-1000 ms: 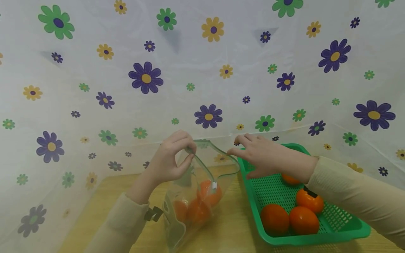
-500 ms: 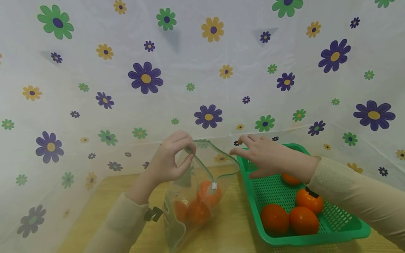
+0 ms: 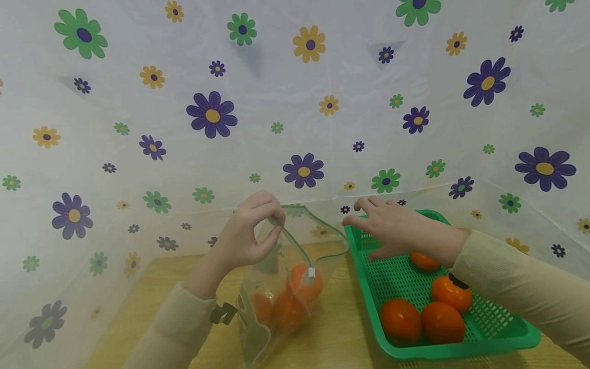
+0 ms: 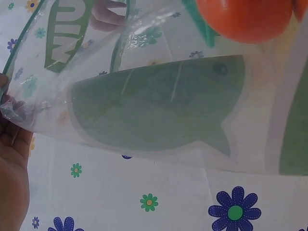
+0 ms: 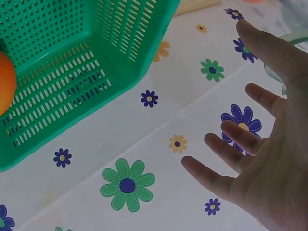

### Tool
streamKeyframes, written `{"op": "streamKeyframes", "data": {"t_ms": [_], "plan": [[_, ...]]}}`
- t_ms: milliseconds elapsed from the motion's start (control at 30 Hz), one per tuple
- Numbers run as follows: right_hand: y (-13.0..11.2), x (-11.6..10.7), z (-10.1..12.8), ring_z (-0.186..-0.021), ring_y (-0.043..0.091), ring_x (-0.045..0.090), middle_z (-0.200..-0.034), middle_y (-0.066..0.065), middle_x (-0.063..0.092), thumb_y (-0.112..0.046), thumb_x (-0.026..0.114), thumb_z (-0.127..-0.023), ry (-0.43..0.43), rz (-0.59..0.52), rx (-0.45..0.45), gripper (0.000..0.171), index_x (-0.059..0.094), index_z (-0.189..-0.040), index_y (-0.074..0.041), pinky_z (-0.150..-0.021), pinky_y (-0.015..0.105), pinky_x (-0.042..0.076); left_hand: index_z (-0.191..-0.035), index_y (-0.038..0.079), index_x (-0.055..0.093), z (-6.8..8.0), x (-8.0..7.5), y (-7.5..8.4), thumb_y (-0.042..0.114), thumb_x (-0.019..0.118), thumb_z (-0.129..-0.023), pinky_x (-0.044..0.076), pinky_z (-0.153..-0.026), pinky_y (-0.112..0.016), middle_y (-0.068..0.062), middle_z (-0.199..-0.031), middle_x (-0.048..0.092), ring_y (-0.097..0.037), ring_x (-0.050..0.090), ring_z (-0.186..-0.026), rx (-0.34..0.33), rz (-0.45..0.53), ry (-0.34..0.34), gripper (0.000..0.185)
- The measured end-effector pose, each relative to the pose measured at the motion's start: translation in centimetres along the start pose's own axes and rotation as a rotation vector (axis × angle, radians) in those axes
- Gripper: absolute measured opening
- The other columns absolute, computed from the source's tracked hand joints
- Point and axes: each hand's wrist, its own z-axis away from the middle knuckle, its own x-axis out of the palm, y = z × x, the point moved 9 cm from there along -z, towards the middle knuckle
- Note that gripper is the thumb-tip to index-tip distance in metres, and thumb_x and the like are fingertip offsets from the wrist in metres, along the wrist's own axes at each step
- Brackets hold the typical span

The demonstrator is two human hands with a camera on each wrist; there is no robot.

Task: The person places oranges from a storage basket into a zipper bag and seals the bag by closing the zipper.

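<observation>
My left hand point(image 3: 251, 230) pinches the rim of a clear zip bag point(image 3: 262, 277) with a green edge and a white slider point(image 3: 311, 272). The bag's mouth gapes toward the right. Several smooth round orange fruits point(image 3: 289, 309) sit at its bottom, and the left wrist view has a fruit point(image 4: 250, 19) through the film beside a printed green fish. My right hand point(image 3: 392, 228) hovers over the far left part of a green basket point(image 3: 369, 302), fingers spread and holding nothing. In the right wrist view the palm of that hand point(image 5: 274, 159) is bare, apart from the bag.
Several more orange fruits point(image 3: 443, 322) lie in the basket, near its front and under my right forearm. Basket and bag stand on a wooden table point(image 3: 322, 338). A white flower-print sheet point(image 3: 276, 148) hangs behind and at the sides.
My right hand has drawn slightly to the right, away from the bag's rim. My left hand keeps its pinch on the bag, and the fruits have not moved.
</observation>
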Motion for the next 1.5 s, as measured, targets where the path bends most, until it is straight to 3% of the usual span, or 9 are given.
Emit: {"op": "streamKeyframes", "data": {"t_ms": [700, 1133, 1500], "plan": [[1.3, 1.0, 0.8, -0.127, 0.04, 0.056, -0.143, 0.019, 0.053, -0.049, 0.091, -0.079, -0.002, 0.012, 0.041, 0.086, 0.05, -0.15, -0.022, -0.091, 0.058, 0.06, -0.089, 0.006, 0.065, 0.2, 0.0, 0.0, -0.003, 0.064, -0.081, 0.049, -0.08, -0.025, -0.002, -0.085, 0.06, -0.016, 0.055, -0.084, -0.013, 0.004, -0.004, 0.013], [2.2, 1.8, 0.9, -0.128, 0.042, 0.055, -0.142, 0.022, 0.053, -0.047, 0.092, -0.078, -0.005, -0.003, 0.056, 0.084, 0.052, -0.147, -0.02, -0.086, 0.055, 0.063, -0.088, 0.007, 0.063, 0.1, 0.0, 0.1, -0.007, 0.066, -0.078, 0.048, -0.079, -0.025, -0.003, -0.084, 0.06, -0.017, 0.054, -0.083, 0.013, 0.011, 0.006, 0.017], [3.1, 2.6, 1.3, -0.124, 0.042, 0.057, -0.142, 0.024, 0.053, -0.045, 0.093, -0.078, -0.021, -0.042, 0.082, 0.084, 0.053, -0.147, -0.019, -0.09, 0.055, 0.062, -0.09, 0.008, 0.062, 0.1, 0.1, 0.1, -0.008, 0.066, -0.077, 0.048, -0.079, -0.025, -0.003, -0.085, 0.06, -0.017, 0.054, -0.084, 0.013, 0.021, 0.004, 0.02]]}}
